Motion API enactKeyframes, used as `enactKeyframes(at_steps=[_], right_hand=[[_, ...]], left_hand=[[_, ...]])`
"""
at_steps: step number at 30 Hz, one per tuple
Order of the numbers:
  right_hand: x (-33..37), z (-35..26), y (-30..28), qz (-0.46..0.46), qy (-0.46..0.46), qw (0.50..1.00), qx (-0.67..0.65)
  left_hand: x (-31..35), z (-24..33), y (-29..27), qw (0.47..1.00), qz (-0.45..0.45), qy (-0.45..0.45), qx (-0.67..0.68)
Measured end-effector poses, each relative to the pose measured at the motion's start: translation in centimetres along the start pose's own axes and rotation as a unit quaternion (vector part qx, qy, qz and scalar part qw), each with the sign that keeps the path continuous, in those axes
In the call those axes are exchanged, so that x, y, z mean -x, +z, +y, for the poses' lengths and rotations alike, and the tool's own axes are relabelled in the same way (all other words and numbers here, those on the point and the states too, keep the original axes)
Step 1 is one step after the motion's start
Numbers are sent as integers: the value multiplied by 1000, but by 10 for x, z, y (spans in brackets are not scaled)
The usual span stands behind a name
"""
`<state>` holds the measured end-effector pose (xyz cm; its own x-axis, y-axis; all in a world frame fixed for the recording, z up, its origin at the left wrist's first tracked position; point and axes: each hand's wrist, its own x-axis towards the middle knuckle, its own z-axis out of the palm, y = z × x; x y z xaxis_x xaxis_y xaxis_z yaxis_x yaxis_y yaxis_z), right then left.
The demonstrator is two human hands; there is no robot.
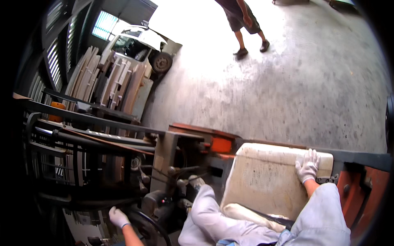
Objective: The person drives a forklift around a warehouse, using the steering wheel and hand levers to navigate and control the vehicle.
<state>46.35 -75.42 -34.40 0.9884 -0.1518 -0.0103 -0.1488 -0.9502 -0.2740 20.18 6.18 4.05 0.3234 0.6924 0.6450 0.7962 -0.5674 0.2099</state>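
Observation:
My right hand (308, 165), in a white glove, lies flat with spread fingers on the right end of a large, pale, stained cover (262, 180). My left hand (119, 217), gloved too, is beside a dark steering wheel (154, 223) at the lower left. Its fingers look curled, but whatever they may hold is hidden. My legs (207, 213) in light trousers stretch left toward levers and pedals. One shoe (197, 181) shows beside the knobbed levers (180, 172). A pale cushion edge (252, 217) shows beside my lap.
Dark mast bars (98, 119) of the vehicle, seemingly a forklift, stand at left. Beyond them is a light truck (133, 45) beside stacked long boards (117, 82). A person (242, 20) in shorts is on the concrete floor (283, 90). Orange-red bodywork (353, 192) lies at right.

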Motion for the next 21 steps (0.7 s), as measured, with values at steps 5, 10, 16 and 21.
enactKeyframes(at_steps=[5, 10, 16, 21], right_hand=[[-3, -7, -12, -59, 28, 998, -9], [-3, -13, -23, -64, 23, 998, 5], [-4, -14, -21, -73, 26, 997, 17], [-2, -13, -16, -69, 32, 996, 39]], left_hand=[[104, -103, -96, 967, -34, -227, -112], [279, -69, -117, 999, -10, -44, 17], [269, -52, -114, 998, -5, -44, 40], [205, -110, -111, 995, 24, -88, -34]])
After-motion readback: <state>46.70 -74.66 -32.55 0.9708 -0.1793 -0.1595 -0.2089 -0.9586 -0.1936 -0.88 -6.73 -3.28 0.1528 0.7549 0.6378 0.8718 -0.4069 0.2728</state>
